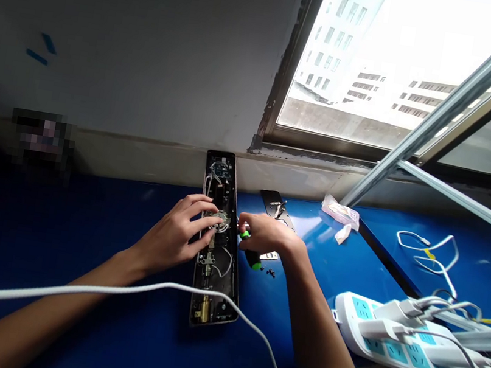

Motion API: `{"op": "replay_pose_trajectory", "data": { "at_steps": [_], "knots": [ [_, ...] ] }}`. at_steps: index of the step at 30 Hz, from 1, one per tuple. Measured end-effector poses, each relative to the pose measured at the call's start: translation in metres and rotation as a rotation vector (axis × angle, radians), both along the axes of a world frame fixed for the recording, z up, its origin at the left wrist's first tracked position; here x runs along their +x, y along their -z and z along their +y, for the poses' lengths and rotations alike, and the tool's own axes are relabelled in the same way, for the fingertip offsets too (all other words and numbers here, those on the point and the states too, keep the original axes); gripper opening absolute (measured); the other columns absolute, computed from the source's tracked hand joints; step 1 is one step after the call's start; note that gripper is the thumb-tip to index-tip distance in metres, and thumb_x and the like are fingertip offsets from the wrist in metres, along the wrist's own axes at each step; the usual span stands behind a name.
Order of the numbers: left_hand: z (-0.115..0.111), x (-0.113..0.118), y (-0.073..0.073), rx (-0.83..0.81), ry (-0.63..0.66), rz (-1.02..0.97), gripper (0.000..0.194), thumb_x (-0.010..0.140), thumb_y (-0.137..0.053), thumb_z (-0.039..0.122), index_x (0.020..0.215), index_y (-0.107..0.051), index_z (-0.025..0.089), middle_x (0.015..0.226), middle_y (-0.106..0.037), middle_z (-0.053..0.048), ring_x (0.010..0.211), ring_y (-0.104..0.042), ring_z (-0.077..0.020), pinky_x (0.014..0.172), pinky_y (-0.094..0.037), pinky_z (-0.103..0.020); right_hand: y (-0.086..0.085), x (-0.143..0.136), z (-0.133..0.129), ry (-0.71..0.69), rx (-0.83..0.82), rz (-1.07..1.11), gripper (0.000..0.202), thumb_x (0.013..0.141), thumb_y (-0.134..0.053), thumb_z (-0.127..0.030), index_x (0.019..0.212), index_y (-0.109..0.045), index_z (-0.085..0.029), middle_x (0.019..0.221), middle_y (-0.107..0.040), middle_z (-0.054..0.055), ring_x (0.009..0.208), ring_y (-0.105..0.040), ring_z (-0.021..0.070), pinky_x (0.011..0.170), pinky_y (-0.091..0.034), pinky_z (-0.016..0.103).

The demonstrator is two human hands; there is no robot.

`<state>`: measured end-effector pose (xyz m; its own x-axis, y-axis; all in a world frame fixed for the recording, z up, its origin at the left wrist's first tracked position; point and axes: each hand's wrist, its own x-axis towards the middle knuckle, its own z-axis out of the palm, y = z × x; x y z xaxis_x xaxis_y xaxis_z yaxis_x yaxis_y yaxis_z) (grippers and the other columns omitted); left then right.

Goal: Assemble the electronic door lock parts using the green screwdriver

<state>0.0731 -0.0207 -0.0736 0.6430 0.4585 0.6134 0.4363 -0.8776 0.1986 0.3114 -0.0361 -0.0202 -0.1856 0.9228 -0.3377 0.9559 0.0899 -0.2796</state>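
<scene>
A long black door lock housing [229, 292] lies open side up, showing wires, metal parts and a brass cylinder [206, 309] at its near end. My left hand [183, 227] reaches over it from the left, fingers spread and fingertips resting on a round part [222, 222] in the middle. Just right of the housing, my right hand [265, 234] has its fingers curled around a black and green screwdriver [253, 258]; its tip is hidden. Several small black screws [271, 272] lie beside the handle. Partly behind my right hand is a flat black plate [272, 200] with metal pieces on it.
A white cable [156, 286] crosses in front of me, over my left forearm and the housing. At the right is a power strip [348, 316] with several plugs. A plastic packet [340, 212] lies near the window. Metal bars [398, 151] slant on the right; the wall closes the back.
</scene>
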Motion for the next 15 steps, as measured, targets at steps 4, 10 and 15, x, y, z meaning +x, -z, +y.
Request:
{"op": "replay_pose_trajectory", "data": {
  "at_steps": [4,10,15],
  "knots": [
    [0.002,-0.002,0.001,-0.003,-0.006,0.001,0.026,0.102,-0.058,0.019,0.124,-0.072,0.02,0.127,-0.068,-0.012,0.133,-0.053,-0.0307,0.11,-0.052,-0.052,0.013,0.001,0.003,-0.003,-0.076,0.044,0.045,0.079,-0.075,-0.028,0.121,-0.058,-0.025,0.112,-0.076,0.007,0.07,-0.072,0.0166,0.058,-0.047,0.026],
    [0.004,0.0,0.009,-0.089,-0.189,-0.122,0.029,0.103,-0.056,0.024,0.128,-0.07,0.024,0.136,-0.06,-0.011,0.13,-0.055,-0.0298,0.112,-0.051,-0.054,0.023,0.004,0.0,-0.027,-0.094,0.079,0.055,0.08,-0.075,-0.031,0.13,-0.054,-0.023,0.107,-0.077,0.007,0.06,-0.069,0.0153,0.056,-0.047,0.026],
    [0.007,0.006,0.018,-0.379,-0.247,-0.278,0.046,0.104,-0.053,0.032,0.149,-0.055,0.025,0.155,-0.047,-0.014,0.112,-0.07,-0.0232,0.104,-0.06,-0.046,0.032,0.007,0.002,-0.068,-0.021,0.085,0.041,0.082,-0.073,-0.033,0.121,-0.064,-0.025,0.111,-0.075,0.007,0.076,-0.071,0.0183,0.065,-0.046,0.026]
  ]
}}
